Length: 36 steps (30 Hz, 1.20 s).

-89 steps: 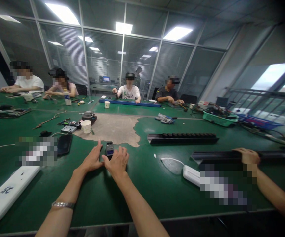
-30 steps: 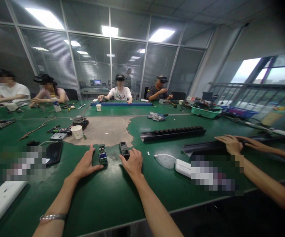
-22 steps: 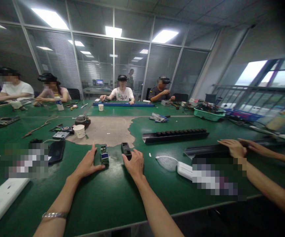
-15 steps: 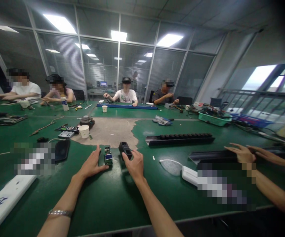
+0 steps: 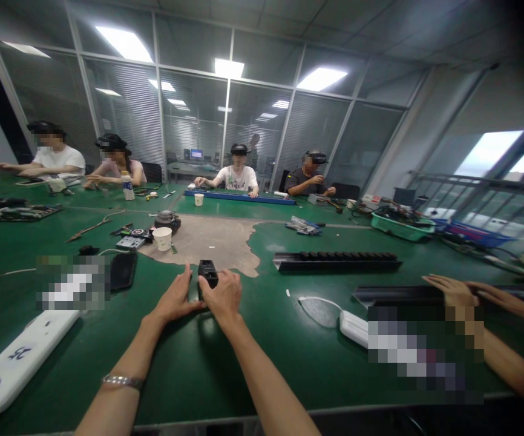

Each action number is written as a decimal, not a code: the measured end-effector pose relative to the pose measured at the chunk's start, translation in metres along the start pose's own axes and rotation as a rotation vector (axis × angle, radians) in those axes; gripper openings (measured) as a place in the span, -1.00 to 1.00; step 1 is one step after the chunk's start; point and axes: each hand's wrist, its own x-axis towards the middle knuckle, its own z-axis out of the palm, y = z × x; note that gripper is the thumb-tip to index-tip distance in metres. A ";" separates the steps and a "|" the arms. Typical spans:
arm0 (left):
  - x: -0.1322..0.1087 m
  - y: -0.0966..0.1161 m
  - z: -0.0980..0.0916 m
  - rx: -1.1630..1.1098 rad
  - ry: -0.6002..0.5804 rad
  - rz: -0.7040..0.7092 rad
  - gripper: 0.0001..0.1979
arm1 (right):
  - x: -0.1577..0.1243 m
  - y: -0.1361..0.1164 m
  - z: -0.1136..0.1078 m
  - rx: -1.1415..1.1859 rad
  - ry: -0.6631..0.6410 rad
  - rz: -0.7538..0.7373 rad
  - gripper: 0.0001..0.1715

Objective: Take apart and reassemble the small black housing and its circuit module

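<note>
My right hand (image 5: 224, 300) grips a small black plastic housing (image 5: 207, 266) from its right side, with the thumb across its near face. The housing has openings in its top. Close on its left is my left hand (image 5: 178, 298), fingers stretched forward and thumb reaching right, near the housing's lower edge. Whether that thumb touches anything is unclear. The small green circuit board that stood between the hands in the earlier frame is hidden from sight around the housing and right hand.
A paper cup (image 5: 163, 238) and a dark phone (image 5: 123, 270) lie left of centre. White power strips (image 5: 26, 357) flank my arms. Black channels (image 5: 337, 261) lie right, where a co-worker's hands (image 5: 455, 292) rest. A green basket (image 5: 402, 227) holds cables. Several people sit opposite.
My right hand has moved left with the black housing, to where the circuit board stood. The board has gone out of sight. My left hand stays beside it; the view has shifted slightly.
</note>
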 end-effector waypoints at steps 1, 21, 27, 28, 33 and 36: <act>0.000 0.000 0.000 -0.007 0.001 0.003 0.37 | -0.001 -0.002 0.000 -0.017 -0.013 -0.002 -0.56; -0.002 -0.001 0.001 -0.014 -0.006 0.030 0.40 | -0.020 0.009 0.007 -0.145 -0.120 -0.002 -0.34; -0.001 0.001 -0.002 0.005 -0.022 0.025 0.38 | -0.010 0.003 0.004 -0.045 -0.064 -0.008 -0.49; -0.001 0.002 -0.003 0.006 -0.022 0.025 0.39 | -0.006 0.003 0.001 -0.023 -0.044 -0.006 -0.50; 0.000 0.003 -0.004 0.017 -0.026 -0.009 0.40 | 0.016 0.032 -0.026 -0.001 0.054 -0.025 -0.48; 0.000 0.002 -0.004 0.025 -0.041 -0.021 0.38 | 0.022 0.066 -0.036 -0.046 0.103 -0.003 -0.51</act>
